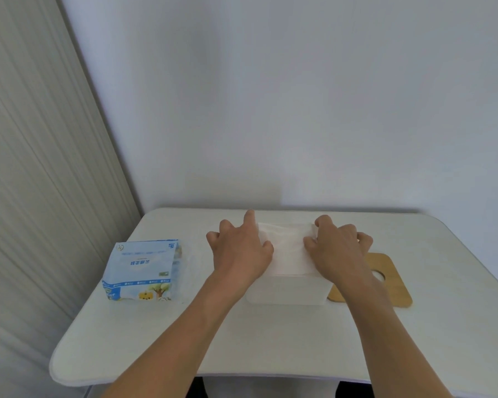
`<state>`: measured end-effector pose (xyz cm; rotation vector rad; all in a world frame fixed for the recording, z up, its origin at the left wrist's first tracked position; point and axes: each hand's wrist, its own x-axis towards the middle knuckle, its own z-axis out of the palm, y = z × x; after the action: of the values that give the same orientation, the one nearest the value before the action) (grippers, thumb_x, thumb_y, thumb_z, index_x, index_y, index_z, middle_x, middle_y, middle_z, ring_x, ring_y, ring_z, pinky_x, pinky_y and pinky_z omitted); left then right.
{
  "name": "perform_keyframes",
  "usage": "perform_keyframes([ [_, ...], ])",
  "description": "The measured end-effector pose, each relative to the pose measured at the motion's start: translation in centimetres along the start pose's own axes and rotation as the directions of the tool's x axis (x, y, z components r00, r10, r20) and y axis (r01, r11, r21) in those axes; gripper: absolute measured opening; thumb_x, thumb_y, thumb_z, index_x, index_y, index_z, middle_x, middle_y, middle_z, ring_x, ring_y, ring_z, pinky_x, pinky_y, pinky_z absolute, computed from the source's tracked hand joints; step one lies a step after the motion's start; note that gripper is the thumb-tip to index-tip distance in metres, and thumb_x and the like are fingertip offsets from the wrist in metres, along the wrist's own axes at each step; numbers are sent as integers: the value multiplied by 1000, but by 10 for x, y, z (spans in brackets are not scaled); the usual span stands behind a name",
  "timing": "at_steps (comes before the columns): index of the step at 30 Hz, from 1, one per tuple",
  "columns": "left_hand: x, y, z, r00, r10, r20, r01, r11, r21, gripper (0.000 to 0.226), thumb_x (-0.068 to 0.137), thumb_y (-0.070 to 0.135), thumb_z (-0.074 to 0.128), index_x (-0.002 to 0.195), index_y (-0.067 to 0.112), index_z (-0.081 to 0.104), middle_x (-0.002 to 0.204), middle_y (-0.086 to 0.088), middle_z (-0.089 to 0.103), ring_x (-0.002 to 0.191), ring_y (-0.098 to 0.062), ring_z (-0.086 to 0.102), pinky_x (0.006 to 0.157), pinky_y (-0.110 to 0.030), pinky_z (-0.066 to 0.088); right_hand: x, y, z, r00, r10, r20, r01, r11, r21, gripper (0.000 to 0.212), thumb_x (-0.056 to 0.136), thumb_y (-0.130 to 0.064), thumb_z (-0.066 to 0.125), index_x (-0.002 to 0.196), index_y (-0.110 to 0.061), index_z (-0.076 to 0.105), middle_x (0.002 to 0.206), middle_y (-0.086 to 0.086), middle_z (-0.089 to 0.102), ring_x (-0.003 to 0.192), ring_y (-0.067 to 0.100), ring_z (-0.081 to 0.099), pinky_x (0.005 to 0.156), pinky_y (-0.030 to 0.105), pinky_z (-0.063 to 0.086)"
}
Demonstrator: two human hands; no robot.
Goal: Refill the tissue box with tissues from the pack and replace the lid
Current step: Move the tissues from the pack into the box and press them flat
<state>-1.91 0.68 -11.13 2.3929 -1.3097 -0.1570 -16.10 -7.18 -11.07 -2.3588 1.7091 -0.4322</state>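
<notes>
1. head view: tissues (288,251) in tissue box (288,293).
2. left hand (239,249): thumb on them, index straight, rest curled; right hand (338,249) pinches their 3 o'clock edge.
3. lid (393,282) at 3 o'clock, pack (143,271) at 9; print unreadable.

I see a white table (270,340) with rounded corners, pushed up against the wall. Three things sit directly on it. A blue tissue pack (143,271) lies towards the left. A white tissue box (288,291) stands near the middle. A wooden lid (391,285) with a round hole lies flat just beside the box's right side.
</notes>
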Motion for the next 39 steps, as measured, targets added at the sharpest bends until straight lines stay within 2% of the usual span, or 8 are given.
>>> perform_keyframes([
  [9,-6,5,8,993,23,-116,-13,996,85,62,95,45,54,148,20,34,108,-1,66,118,-24,46,91,-38,29,-1,0,-1,998,-58,4,58,993,-107,28,99,-32,49,123,-17,49,93,2,65,114,27,52,114,44,17],
  [11,-6,5,9,991,24,-132,-12,996,90,62,93,46,57,146,19,36,107,-1,67,118,-25,46,90,-38,30,-1,0,-1,998,-66,15,68,992,-109,27,97,-31,52,120,-17,49,91,2,64,111,27,53,108,42,23],
  [15,-8,5,10,988,20,-155,-8,997,78,58,90,45,60,138,18,42,104,2,69,115,-26,47,90,-38,33,0,-2,-2,997,-69,40,71,996,-56,24,93,-22,57,114,-15,49,93,5,66,97,29,54,82,38,34],
  [18,-9,6,10,986,21,-164,-14,999,43,52,91,40,62,135,18,45,114,1,67,114,-27,48,90,-37,37,-3,-3,0,994,-100,53,98,994,42,29,91,-14,62,116,-11,50,101,8,64,95,30,57,78,40,50],
  [23,-9,2,11,990,32,-137,-36,999,-29,54,92,35,65,140,24,43,125,-5,50,119,-25,43,88,-34,49,-6,4,7,982,-182,43,177,979,103,38,94,-9,61,131,-17,54,129,4,48,103,28,56,79,36,52],
  [27,-9,-1,13,992,33,-123,-37,999,-25,41,97,33,61,136,27,49,124,-4,44,118,-24,42,82,-32,51,-7,7,10,979,-192,73,185,978,99,26,101,-9,50,125,-14,60,133,1,45,109,27,50,84,36,51],
  [32,-11,-2,12,998,34,-49,-33,999,9,29,103,33,53,127,18,58,126,-5,37,118,-25,40,75,-31,49,-8,8,12,966,-179,186,176,984,30,27,105,-12,40,125,-8,58,139,4,43,112,31,47,91,41,49],
  [39,-10,-9,3,997,14,72,-16,999,39,55,89,57,67,123,14,63,123,-5,36,119,-25,37,82,-35,51,-12,-3,8,944,-145,297,135,989,52,40,101,-38,56,129,-9,54,142,1,39,118,29,42,91,39,47],
])
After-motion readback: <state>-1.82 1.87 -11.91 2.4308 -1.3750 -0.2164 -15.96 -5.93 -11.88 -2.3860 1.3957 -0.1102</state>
